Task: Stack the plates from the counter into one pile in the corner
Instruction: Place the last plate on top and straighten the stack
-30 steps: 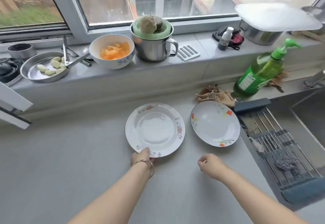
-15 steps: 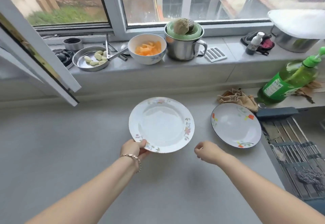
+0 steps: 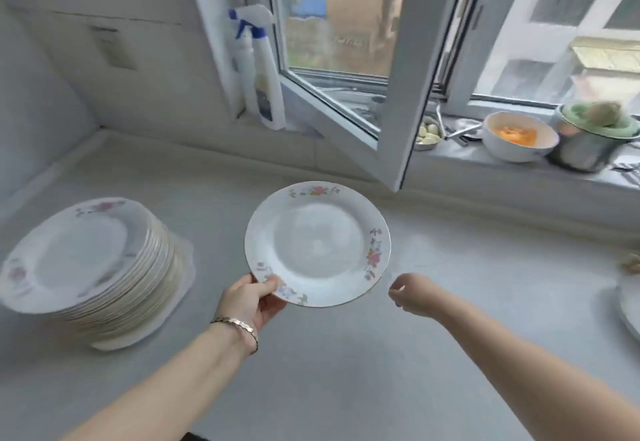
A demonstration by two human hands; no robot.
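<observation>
Counter runs from the pile out right to the sill. The open window sash swings in over it, behind and right of the pile. Its low corner hangs just behind the carried plate, so I'd say pass in front of it and don't lift high. Pile of plates sits far left in the corner, tall, rims lined up fairly well, on some pale sheet I can't identify. Carried plate is in the air right of the pile, face up, roughly level, not touching it. Second plate lies far right of the pile, cut off by the frame edge, so likely next in line. Left hand pinches the carried plate's near rim, thumb on top, fingers underneath. Right hand is further right of the pile than the plate, fingers curled in, gripping nothing. Step in hand, as I read it: move left and land the plate on the pile. A one-edge pinch means the plate could droop or slip, so I'd keep it level or add the right hand under the far rim. Come in above the top rim, centre it, lower flat and don't slide it on: the stack is tall enough that a sideways shove could shift it
</observation>
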